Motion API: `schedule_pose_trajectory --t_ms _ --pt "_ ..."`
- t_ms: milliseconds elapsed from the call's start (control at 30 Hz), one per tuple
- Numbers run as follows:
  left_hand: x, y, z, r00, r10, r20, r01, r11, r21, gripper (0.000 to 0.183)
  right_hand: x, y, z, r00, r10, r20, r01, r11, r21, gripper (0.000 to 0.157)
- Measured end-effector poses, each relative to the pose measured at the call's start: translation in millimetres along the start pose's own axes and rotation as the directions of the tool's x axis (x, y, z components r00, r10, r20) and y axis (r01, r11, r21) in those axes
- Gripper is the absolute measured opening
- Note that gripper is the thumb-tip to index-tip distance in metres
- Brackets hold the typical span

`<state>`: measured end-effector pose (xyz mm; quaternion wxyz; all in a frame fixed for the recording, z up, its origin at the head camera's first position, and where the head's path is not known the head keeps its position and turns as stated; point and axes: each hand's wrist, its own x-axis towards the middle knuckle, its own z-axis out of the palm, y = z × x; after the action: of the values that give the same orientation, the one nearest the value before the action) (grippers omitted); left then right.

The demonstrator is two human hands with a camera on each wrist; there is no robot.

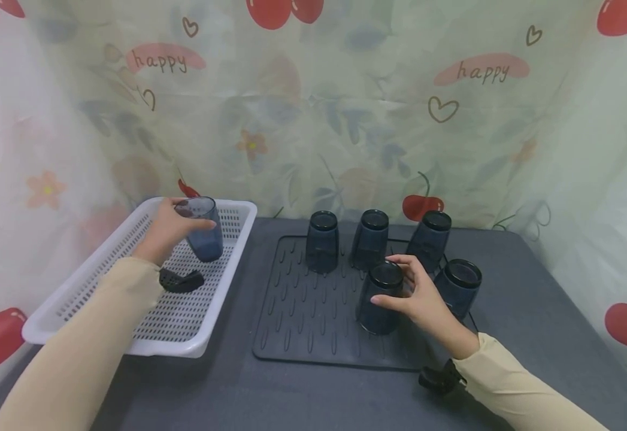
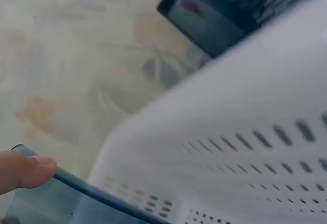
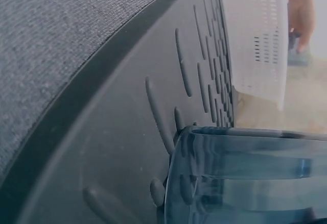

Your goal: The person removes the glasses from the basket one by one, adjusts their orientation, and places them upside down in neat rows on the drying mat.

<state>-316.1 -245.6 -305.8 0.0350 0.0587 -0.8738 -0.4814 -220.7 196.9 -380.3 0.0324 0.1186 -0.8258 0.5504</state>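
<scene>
At the left, my left hand (image 1: 164, 233) pinches a blue tinted drinking glass (image 1: 205, 239) near its rim, mouth up and slightly tilted, within the white slotted basket (image 1: 197, 348). The left wrist view shows my thumb (image 2: 33, 170) against that glass's rim. On the black ribbed drying mat (image 1: 302, 335), a second blue glass (image 1: 375, 311) stands upside down. My right hand (image 1: 421, 299) grips it from the right side, thumb in front and fingers behind. Seen from the right wrist, the mouth end of this glass (image 3: 245, 183) is right at the mat.
Several more upside-down glasses surround the right hand: two at the back of the mat (image 1: 322, 245) (image 1: 369, 242), one at the back right (image 1: 430, 239), another at the mat's right edge (image 1: 459, 290). A printed curtain (image 1: 313, 120) hangs behind the grey table (image 1: 270, 395).
</scene>
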Motion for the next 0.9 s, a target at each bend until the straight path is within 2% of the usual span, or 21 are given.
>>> schedule_pose_trajectory --t_ms 133,233,433,700,900 --pt "-9.5 8.2 -7.8 0.999 0.01 -0.035 -0.013 0.998 -0.068 0.107 1 -2 0.3 1.0 -0.002 0.004 0.002 1.0 -0.009 0.078" --pt "-17.1 14.7 -13.4 0.997 0.023 -0.071 -0.029 0.996 -0.083 0.105 1 -3 0.9 1.0 0.004 0.007 -0.004 1.0 -0.018 0.078" --pt "-36.2 28.7 -23.3 0.985 0.091 -0.149 -0.106 0.99 -0.091 0.096 0 -4 -0.6 1.0 0.008 0.025 -0.008 1.0 -0.019 0.081" --pt "-59.5 44.9 -25.1 0.973 0.136 -0.188 -0.162 0.978 -0.128 0.093 2 -6 -6.9 0.995 -0.098 0.024 0.097 0.995 0.025 0.079" --pt "-81.7 53.3 -21.5 0.958 0.198 -0.205 -0.242 0.946 -0.217 0.084 1 -11 -11.9 0.989 -0.149 0.001 0.148 0.988 0.048 0.073"
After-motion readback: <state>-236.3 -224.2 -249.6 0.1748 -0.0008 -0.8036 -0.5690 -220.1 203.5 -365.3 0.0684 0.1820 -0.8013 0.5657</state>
